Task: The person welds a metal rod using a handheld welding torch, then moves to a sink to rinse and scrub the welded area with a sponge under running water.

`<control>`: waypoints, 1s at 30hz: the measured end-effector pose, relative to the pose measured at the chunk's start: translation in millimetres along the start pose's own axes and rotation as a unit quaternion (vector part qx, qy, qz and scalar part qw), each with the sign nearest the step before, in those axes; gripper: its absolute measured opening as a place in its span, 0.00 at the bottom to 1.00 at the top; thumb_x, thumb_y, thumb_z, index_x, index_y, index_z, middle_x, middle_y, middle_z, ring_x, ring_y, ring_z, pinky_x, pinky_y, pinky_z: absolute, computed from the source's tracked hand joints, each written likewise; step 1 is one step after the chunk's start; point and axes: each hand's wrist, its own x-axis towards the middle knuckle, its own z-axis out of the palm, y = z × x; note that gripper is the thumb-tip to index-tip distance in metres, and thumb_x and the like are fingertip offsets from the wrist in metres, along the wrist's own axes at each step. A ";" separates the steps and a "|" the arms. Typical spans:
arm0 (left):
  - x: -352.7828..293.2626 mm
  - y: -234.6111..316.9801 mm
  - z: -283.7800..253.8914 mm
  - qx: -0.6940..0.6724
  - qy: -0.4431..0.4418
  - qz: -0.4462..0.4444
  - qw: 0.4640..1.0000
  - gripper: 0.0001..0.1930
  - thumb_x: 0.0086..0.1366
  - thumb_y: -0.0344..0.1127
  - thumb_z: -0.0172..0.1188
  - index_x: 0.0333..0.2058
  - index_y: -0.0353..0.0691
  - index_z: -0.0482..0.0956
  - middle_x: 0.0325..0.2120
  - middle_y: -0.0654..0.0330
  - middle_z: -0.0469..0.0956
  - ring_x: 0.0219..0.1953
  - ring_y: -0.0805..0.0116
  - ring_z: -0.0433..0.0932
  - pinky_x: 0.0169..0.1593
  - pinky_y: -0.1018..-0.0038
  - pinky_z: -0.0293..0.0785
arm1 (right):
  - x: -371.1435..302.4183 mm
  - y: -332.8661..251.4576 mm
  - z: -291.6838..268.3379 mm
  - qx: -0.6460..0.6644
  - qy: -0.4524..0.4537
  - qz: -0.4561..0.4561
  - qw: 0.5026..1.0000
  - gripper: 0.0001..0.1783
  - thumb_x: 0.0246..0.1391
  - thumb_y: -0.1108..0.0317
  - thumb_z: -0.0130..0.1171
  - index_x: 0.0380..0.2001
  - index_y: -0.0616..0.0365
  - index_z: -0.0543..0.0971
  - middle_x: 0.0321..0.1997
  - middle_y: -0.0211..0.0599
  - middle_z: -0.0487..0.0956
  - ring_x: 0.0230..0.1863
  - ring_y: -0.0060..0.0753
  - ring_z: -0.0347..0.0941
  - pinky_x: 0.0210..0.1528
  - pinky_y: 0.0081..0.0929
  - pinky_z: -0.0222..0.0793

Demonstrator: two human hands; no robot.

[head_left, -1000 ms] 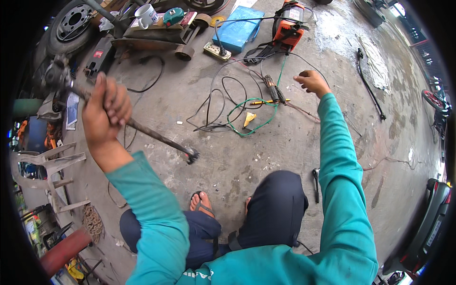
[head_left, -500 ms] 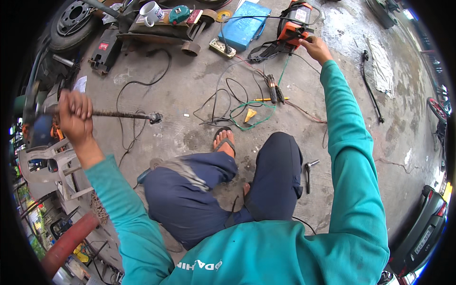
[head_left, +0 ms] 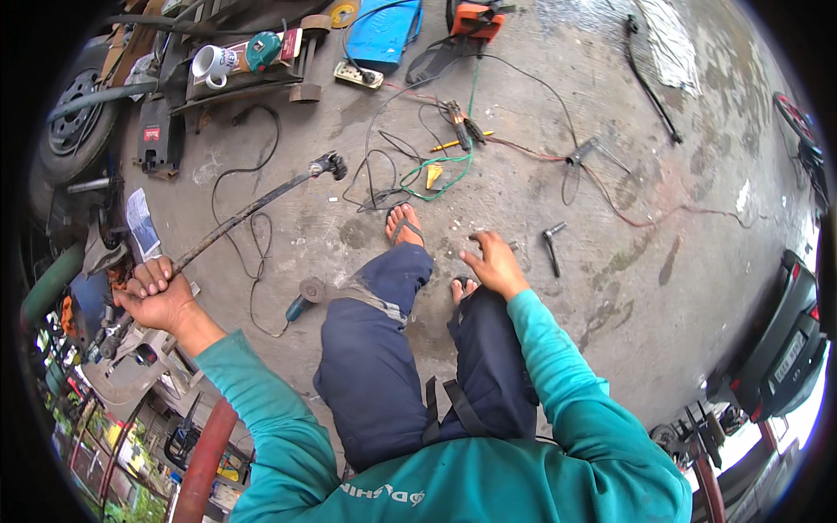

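My left hand [head_left: 161, 296] is closed around the lower end of a long, rusty metal rod [head_left: 240, 216]. The rod slants up to the right and ends in a dark jointed fitting [head_left: 328, 165]. My right hand [head_left: 497, 264] is held just above my right knee, fingers apart, with nothing visible in it. A T-shaped metal tool [head_left: 552, 248] lies on the concrete to the right of that hand. Between the rod and my left leg, an angle grinder [head_left: 304, 299] with a teal body rests on the floor.
An orange machine [head_left: 476, 22] with a strap and a blue case [head_left: 384, 35] stand at the top beside an outlet strip [head_left: 358, 74]. Cables, a clamp [head_left: 458, 122] and a yellow wedge [head_left: 433, 177] lie ahead. At left are a wheel [head_left: 74, 122] and a plastic stool [head_left: 131, 379].
My right hand has come away from the orange machine and down to my right knee. The rod in my left hand has tilted, its jointed end rising. My view has shifted, bringing the grinder into sight.
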 end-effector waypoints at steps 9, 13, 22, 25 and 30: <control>-16.4 27.8 39.9 -0.097 0.192 -0.081 0.973 0.35 0.76 0.66 0.33 0.12 0.51 0.61 0.10 0.69 0.56 0.14 0.71 0.55 0.25 0.69 0.55 | -57.4 -6.0 -165.2 -0.123 -0.103 0.152 0.975 0.27 0.56 0.54 0.67 0.52 0.63 0.81 0.45 0.56 0.84 0.48 0.55 0.82 0.52 0.43 0.76; -8.3 33.3 38.2 -0.104 0.304 -0.107 0.941 0.35 0.75 0.67 0.31 0.13 0.52 0.58 0.09 0.70 0.55 0.14 0.71 0.54 0.25 0.70 0.55 | -15.0 -75.8 -227.3 -0.078 -0.012 0.151 0.985 0.25 0.60 0.59 0.63 0.52 0.68 0.79 0.47 0.57 0.84 0.50 0.52 0.82 0.53 0.40 0.75; -13.7 35.7 81.5 -0.195 0.412 -0.191 0.869 0.34 0.74 0.69 0.34 0.16 0.50 0.58 0.11 0.67 0.55 0.18 0.68 0.55 0.30 0.67 0.58 | -6.7 -124.6 -203.1 -0.030 -0.080 0.084 0.993 0.24 0.59 0.59 0.64 0.53 0.67 0.79 0.44 0.53 0.85 0.47 0.49 0.83 0.50 0.38 0.76; -37.2 38.2 92.8 -0.207 0.425 -0.183 0.862 0.33 0.75 0.67 0.34 0.17 0.49 0.58 0.13 0.66 0.56 0.19 0.67 0.56 0.33 0.65 0.59 | -11.7 -144.8 -224.6 -0.037 -0.168 0.077 0.982 0.24 0.58 0.55 0.64 0.50 0.62 0.80 0.44 0.54 0.84 0.47 0.55 0.81 0.51 0.43 0.75; -106.2 50.3 130.5 -0.192 0.473 -0.137 0.849 0.35 0.75 0.68 0.33 0.16 0.48 0.60 0.13 0.65 0.58 0.21 0.64 0.60 0.40 0.60 0.64 | -35.9 -114.1 -251.8 -0.076 -0.233 0.035 0.969 0.25 0.56 0.55 0.65 0.48 0.66 0.80 0.43 0.57 0.84 0.47 0.57 0.81 0.50 0.46 0.74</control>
